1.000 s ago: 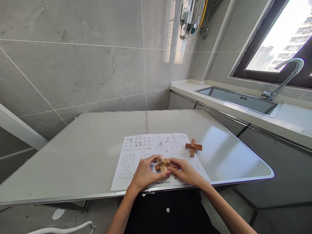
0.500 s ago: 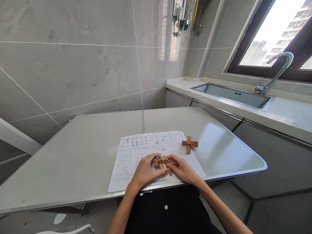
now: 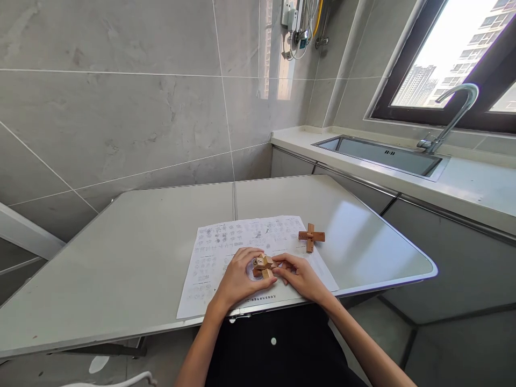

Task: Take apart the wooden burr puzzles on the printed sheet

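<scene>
Between my two hands is a light wooden burr puzzle [image 3: 264,263], its interlocking blocks marked with dark characters on top. My left hand [image 3: 242,276] curves around its left side, thumb at the near block and fingers at the far end. From the right, my right hand [image 3: 299,274] pinches at the puzzle's right side; the exact piece under its fingertips is partly hidden. Below both hands lies a white printed sheet [image 3: 205,271] with rows of small diagrams. A darker brown cross-shaped wooden puzzle [image 3: 310,237] rests at the sheet's right edge, untouched.
The sheet lies near the front edge of a pale folding table [image 3: 121,258] with a seam across it. A tiled wall stands behind. To the right, a counter holds a sink [image 3: 379,156] and a curved faucet [image 3: 453,115] beneath a window.
The burr puzzle has turned slightly in my hands, so its marked top faces more to the left. My left fingers have lifted a little. The brown puzzle has not moved on the table.
</scene>
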The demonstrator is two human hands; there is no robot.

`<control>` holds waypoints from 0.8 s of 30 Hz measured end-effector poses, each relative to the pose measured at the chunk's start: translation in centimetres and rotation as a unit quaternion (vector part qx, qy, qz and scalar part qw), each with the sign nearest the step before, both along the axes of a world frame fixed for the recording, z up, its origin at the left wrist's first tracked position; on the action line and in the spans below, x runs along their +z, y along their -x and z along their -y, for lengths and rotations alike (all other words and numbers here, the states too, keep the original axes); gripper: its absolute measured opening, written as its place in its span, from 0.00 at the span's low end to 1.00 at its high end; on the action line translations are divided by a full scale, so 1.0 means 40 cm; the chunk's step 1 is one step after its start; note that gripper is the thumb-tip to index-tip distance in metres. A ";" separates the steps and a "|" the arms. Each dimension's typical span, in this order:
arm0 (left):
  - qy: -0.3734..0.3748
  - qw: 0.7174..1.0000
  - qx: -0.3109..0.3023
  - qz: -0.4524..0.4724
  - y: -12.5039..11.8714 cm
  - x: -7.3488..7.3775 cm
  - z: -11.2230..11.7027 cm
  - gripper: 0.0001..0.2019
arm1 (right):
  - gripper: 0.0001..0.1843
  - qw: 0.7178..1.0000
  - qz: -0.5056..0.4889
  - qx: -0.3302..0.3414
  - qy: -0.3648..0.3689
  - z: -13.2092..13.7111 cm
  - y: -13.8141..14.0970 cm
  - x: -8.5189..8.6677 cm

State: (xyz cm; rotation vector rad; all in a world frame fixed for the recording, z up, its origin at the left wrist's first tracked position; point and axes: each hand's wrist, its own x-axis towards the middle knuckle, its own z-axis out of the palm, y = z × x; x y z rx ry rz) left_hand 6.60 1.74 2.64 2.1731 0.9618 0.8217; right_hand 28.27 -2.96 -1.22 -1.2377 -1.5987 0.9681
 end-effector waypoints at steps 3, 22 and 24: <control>-0.015 1.000 -0.010 -0.001 -0.001 -0.007 0.001 0.26 | 0.22 1.000 -0.020 0.010 0.016 -0.003 -0.001 -0.006; -0.092 0.993 0.048 -0.063 -0.008 -0.045 -0.003 0.23 | 0.18 0.999 -0.007 -0.030 -0.037 -0.004 -0.006 0.002; -0.087 0.992 0.053 -0.069 -0.006 -0.052 -0.003 0.24 | 0.19 0.999 -0.013 -0.034 -0.034 -0.005 -0.006 0.001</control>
